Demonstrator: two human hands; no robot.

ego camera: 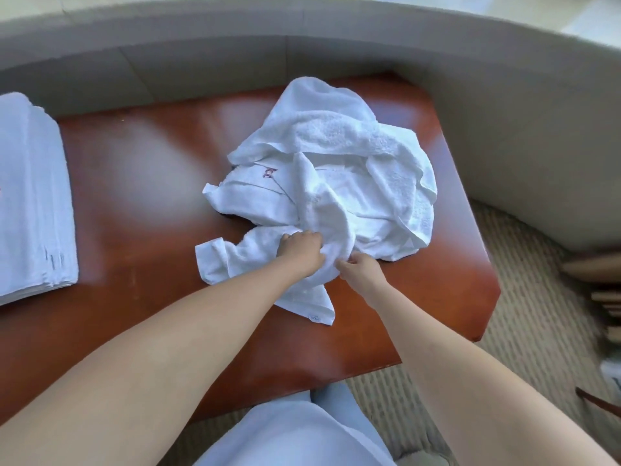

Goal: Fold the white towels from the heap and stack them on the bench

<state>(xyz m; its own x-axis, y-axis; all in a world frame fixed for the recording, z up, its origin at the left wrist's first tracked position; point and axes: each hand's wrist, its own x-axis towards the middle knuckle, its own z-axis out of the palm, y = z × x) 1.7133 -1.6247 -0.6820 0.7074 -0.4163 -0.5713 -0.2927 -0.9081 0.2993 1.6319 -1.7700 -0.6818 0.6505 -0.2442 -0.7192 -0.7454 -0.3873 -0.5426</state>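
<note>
A heap of crumpled white towels (339, 169) lies on the glossy red-brown bench (141, 183), right of its middle. One towel (332, 213) rises from the heap's near side in a bunched fold. My left hand (300, 252) grips that fold from the left, fingers curled into the cloth. My right hand (361, 269) pinches the same towel just to the right. A loose corner with a small label (316, 314) trails toward me. A neat stack of folded white towels (30, 203) sits at the bench's left end.
A grey curved wall or seat back (336, 38) runs behind and to the right of the bench. Beige carpet (524, 297) lies to the right, with wooden furniture parts (598, 280) at the right edge. My light clothing (295, 432) shows at the bottom.
</note>
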